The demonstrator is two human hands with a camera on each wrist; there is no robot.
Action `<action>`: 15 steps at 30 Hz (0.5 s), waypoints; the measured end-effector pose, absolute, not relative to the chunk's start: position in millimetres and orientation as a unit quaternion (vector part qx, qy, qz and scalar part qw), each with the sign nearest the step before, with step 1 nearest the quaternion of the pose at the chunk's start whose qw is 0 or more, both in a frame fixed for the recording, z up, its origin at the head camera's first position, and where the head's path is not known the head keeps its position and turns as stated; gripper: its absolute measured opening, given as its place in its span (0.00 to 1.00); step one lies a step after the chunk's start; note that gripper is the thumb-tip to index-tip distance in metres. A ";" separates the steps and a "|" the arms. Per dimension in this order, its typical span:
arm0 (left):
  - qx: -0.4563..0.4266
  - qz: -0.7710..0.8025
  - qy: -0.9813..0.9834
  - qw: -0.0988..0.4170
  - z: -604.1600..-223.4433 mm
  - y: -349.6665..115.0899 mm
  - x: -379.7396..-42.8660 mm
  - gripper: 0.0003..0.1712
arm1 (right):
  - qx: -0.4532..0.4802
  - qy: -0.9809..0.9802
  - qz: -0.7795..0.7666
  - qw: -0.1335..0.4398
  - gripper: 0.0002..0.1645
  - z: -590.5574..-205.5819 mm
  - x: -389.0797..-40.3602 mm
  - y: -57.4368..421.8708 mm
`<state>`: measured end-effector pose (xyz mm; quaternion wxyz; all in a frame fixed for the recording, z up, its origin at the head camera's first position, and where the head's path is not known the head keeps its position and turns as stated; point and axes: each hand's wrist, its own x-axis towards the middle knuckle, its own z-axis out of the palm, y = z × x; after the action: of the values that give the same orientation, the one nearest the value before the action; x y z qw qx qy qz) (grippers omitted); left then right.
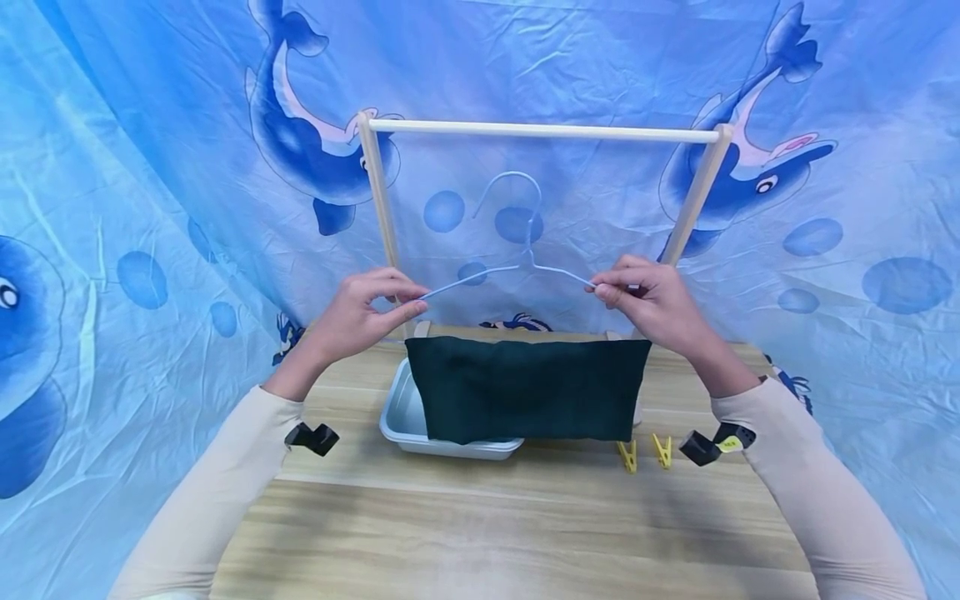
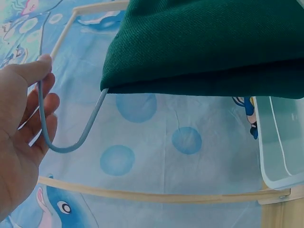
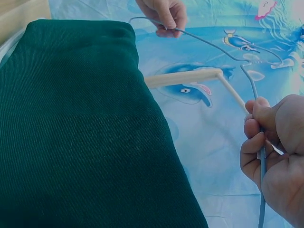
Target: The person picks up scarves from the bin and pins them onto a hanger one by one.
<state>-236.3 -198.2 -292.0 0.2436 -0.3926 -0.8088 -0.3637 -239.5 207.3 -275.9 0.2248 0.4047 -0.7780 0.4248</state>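
A light blue wire hanger [image 1: 483,275] is held up by its two shoulders, hook at the top. My left hand [image 1: 375,304] pinches its left shoulder between thumb and fingers; in the left wrist view the wire [image 2: 71,148] bends round below that hand. On the other side my right hand [image 1: 648,300] pinches the right shoulder, with the wire [image 3: 262,175] running past the curled fingers in the right wrist view. A dark green cloth [image 1: 528,390] hangs folded over the hanger's lower bar, spread wide, and hides most of that bar.
Behind the hanger stands a wooden rack with a white crossbar [image 1: 540,130]. A pale blue basin [image 1: 457,448] sits on the wooden table [image 1: 480,525], partly behind the cloth. Two yellow clothespins [image 1: 662,451] lie to the right. A blue dolphin-print curtain [image 1: 150,208] surrounds the table.
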 end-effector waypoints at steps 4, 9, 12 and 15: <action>-0.390 -0.380 -0.805 0.235 -292.5 -199.3 -235.5 0.10 | 0.402 -0.782 0.421 0.225 0.11 -275.4 -240.8 208.8; -0.399 -0.423 -0.780 0.230 -296.4 -198.7 -236.3 0.12 | 0.391 -0.790 0.420 0.216 0.11 -274.1 -242.9 209.1; -0.404 -0.445 -0.764 0.234 -299.5 -197.3 -238.0 0.12 | 0.388 -0.792 0.419 0.216 0.11 -273.8 -244.0 209.5; -0.398 -0.461 -0.754 0.247 -301.9 -195.5 -238.6 0.12 | 0.387 -0.793 0.417 0.218 0.11 -273.1 -244.4 209.7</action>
<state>-238.6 -195.5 -301.9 0.2471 -0.3980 -0.7537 -0.4610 -244.4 209.7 -273.1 0.2182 0.3869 -0.7929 0.4172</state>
